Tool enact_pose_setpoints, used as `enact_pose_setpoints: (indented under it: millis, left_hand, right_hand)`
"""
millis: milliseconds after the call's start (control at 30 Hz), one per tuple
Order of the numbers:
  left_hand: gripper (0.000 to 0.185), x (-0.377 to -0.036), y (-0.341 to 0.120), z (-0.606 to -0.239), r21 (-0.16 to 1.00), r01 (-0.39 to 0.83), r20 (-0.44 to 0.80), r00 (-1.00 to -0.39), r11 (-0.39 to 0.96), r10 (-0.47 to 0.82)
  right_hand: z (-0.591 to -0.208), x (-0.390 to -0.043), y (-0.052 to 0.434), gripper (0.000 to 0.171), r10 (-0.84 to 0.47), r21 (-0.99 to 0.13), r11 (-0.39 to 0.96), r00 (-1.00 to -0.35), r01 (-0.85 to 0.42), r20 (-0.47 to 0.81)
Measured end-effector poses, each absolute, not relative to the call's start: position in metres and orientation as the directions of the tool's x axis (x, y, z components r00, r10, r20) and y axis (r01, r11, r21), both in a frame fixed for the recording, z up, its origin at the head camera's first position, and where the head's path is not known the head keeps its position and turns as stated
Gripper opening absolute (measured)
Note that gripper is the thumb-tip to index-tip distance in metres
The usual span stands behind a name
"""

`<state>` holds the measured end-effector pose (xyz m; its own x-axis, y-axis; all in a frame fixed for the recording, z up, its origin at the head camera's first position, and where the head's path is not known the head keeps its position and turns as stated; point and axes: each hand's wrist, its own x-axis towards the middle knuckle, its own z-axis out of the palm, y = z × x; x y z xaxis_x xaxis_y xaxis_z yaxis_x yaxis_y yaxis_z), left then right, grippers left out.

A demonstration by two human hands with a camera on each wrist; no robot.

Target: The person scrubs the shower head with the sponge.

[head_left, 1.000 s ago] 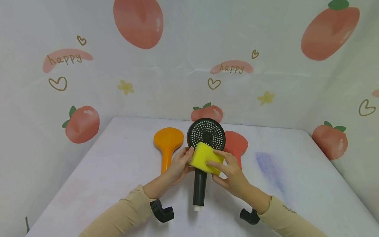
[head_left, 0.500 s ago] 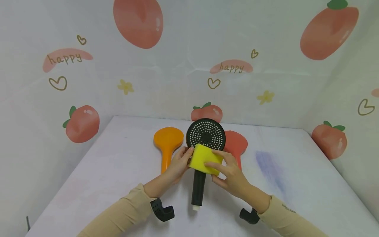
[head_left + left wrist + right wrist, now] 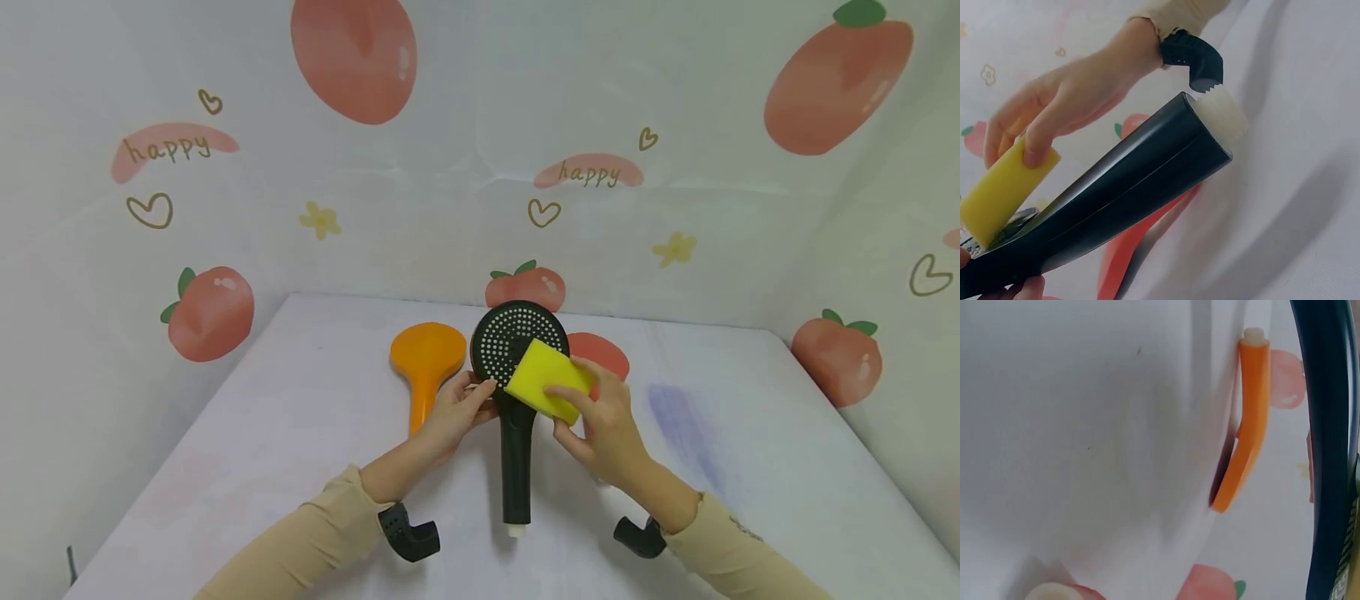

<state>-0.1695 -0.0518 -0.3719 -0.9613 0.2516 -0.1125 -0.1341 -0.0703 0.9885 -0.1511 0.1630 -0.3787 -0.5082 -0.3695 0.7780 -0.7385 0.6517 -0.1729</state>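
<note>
In the head view my left hand (image 3: 453, 412) grips a black shower head (image 3: 516, 467) by its neck, just under the round perforated face. The handle points down toward me, ending in a white threaded tip (image 3: 1221, 114). With thumb and fingers, my right hand (image 3: 611, 425) pinches a yellow sponge (image 3: 547, 379). One edge of the sponge (image 3: 1007, 187) touches the perforated face in the left wrist view, and it covers the lower right of that face in the head view. Only a few left fingertips (image 3: 1032, 289) show in the left wrist view.
An orange shower head (image 3: 427, 350) lies on the white table (image 3: 285, 467) to the left. Behind the right hand lies a red shower head (image 3: 603, 350), partly hidden. A fruit-patterned cloth (image 3: 465, 150) hangs behind the table. Each wrist wears a black mount (image 3: 411, 535).
My right hand has shifted the sponge up and to the right over the shower head's face. The handle's lower end has swung to the right. My left hand stays at the neck.
</note>
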Motion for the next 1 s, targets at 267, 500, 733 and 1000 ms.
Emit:
enact_pose_setpoints:
  millis: [267,500,733,1000]
  left_hand:
    - [0.035,-0.171,-0.052,-0.373,0.984,-0.156,-0.133,-0.962,-0.083,0.238]
    - [0.037,-0.173,-0.053,-0.375,0.985,-0.161,-0.143,-0.967,-0.069,0.212]
    - [0.039,-0.174,-0.054,-0.375,0.986,-0.158,-0.145,-0.97,-0.055,0.195]
    - [0.04,-0.176,-0.054,-0.378,0.986,-0.15,-0.135,-0.973,-0.068,0.186]
  right_hand:
    - [-0.381,-0.149,0.162,0.038,-0.398,-0.144,0.647,-0.493,-0.749,0.774]
    - [-0.382,-0.145,0.161,0.042,-0.444,-0.11,0.629,-0.472,-0.77,0.762]
    - [-0.384,-0.142,0.164,0.042,-0.53,-0.069,0.584,-0.445,-0.809,0.722]
    - [-0.387,-0.133,0.176,0.03,-0.676,-0.088,0.482,-0.433,-0.872,0.596]
